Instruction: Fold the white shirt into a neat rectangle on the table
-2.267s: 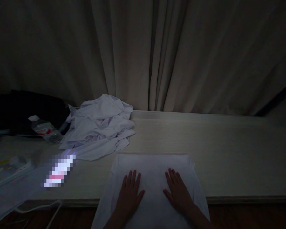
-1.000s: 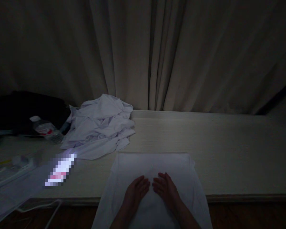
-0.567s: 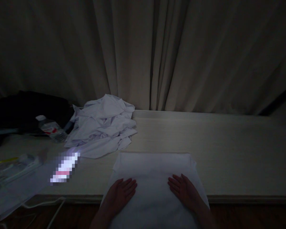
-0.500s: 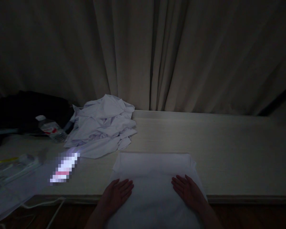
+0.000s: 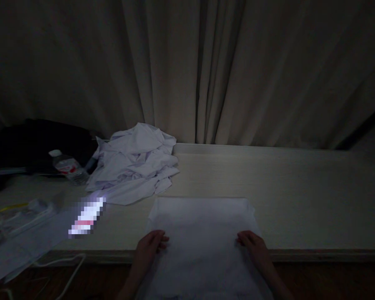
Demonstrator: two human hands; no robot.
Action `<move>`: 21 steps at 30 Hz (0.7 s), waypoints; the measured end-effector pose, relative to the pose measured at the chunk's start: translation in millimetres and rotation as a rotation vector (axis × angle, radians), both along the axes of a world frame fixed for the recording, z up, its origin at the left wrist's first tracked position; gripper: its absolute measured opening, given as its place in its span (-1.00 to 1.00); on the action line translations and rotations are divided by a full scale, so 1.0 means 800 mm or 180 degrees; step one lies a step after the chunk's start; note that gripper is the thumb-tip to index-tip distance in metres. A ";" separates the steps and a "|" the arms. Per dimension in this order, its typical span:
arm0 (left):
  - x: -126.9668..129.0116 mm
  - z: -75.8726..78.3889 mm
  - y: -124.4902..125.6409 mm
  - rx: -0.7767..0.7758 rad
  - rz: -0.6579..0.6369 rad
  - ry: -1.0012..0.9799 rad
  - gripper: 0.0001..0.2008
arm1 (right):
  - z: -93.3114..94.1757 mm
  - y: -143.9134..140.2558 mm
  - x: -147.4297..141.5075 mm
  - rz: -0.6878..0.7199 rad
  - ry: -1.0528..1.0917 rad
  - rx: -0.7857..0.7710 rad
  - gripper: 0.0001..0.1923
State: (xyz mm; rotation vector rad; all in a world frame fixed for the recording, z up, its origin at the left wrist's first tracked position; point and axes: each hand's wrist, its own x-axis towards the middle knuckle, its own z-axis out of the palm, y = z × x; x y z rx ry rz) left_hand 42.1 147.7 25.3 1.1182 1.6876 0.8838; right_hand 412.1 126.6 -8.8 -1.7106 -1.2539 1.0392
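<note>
A white folded cloth (image 5: 201, 225) lies flat at the table's front edge, its near part hanging over the rim. My left hand (image 5: 148, 246) rests on the cloth's left side edge with fingers curled around it. On the right side edge sits my right hand (image 5: 253, 248), fingers bent over the fabric. The scene is dim, so the grip itself is hard to make out.
A crumpled pile of white garments (image 5: 134, 162) lies at the back left. A plastic bottle (image 5: 67, 167) lies beside a dark bag (image 5: 34, 143). Papers and plastic packets (image 5: 21, 221) cover the left end. Curtains (image 5: 206, 71) hang behind the pale table (image 5: 300, 200).
My hands were together at the cloth's middle, then slid apart across it. They now sit at its left and right side edges, with fingers curled.
</note>
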 end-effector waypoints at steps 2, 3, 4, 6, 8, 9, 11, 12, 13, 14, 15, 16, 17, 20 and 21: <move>0.038 -0.007 -0.001 0.0484 -0.0568 0.0657 -0.65 | 0.004 0.005 -0.040 0.0400 -0.0529 0.0213 -0.58; 0.056 -0.015 -0.002 0.0807 -0.0886 0.1154 -0.64 | 0.002 0.007 -0.060 0.0543 -0.0816 0.0369 -0.56; 0.072 -0.025 -0.003 0.1174 -0.1187 0.1706 -0.63 | -0.002 0.009 -0.077 0.0702 -0.1153 0.0554 -0.55; 0.094 -0.049 -0.006 0.1859 -0.1681 0.2695 -0.60 | -0.015 0.010 -0.102 0.1087 -0.1862 0.0897 -0.51; 0.102 -0.073 -0.007 0.2373 -0.1946 0.3384 -0.51 | -0.029 0.011 -0.114 0.1490 -0.2435 0.1065 -0.42; 0.101 -0.082 -0.007 0.2543 -0.2002 0.3597 -0.45 | -0.035 0.010 -0.116 0.1643 -0.2620 0.1080 -0.36; 0.096 -0.095 -0.006 0.2753 -0.2060 0.3788 -0.35 | -0.043 0.009 -0.114 0.1789 -0.2823 0.1067 -0.27; 0.092 -0.098 -0.004 0.2782 -0.2093 0.3791 -0.33 | -0.045 0.009 -0.112 0.1829 -0.2852 0.1061 -0.24; 0.089 -0.100 -0.003 0.2748 -0.2136 0.3743 -0.32 | -0.046 0.009 -0.109 0.1854 -0.2840 0.1063 -0.23; 0.086 -0.100 -0.002 0.2640 -0.2195 0.3645 -0.33 | -0.047 0.009 -0.107 0.1860 -0.2792 0.1071 -0.23; 0.084 -0.099 0.000 0.2474 -0.2275 0.3504 -0.34 | -0.047 0.010 -0.104 0.1863 -0.2713 0.1079 -0.24; 0.082 -0.098 0.001 0.2260 -0.2361 0.3335 -0.35 | -0.047 0.010 -0.101 0.1864 -0.2617 0.1082 -0.24; 0.081 -0.096 0.002 0.2026 -0.2430 0.3154 -0.35 | -0.048 0.011 -0.099 0.1849 -0.2523 0.1075 -0.23; 0.077 -0.088 0.002 0.1500 -0.2446 0.2617 -0.37 | -0.051 0.011 -0.089 0.1741 -0.2393 0.0986 -0.19; 0.075 -0.085 0.002 0.1411 -0.2400 0.2480 -0.39 | -0.052 0.011 -0.085 0.1701 -0.2410 0.0949 -0.19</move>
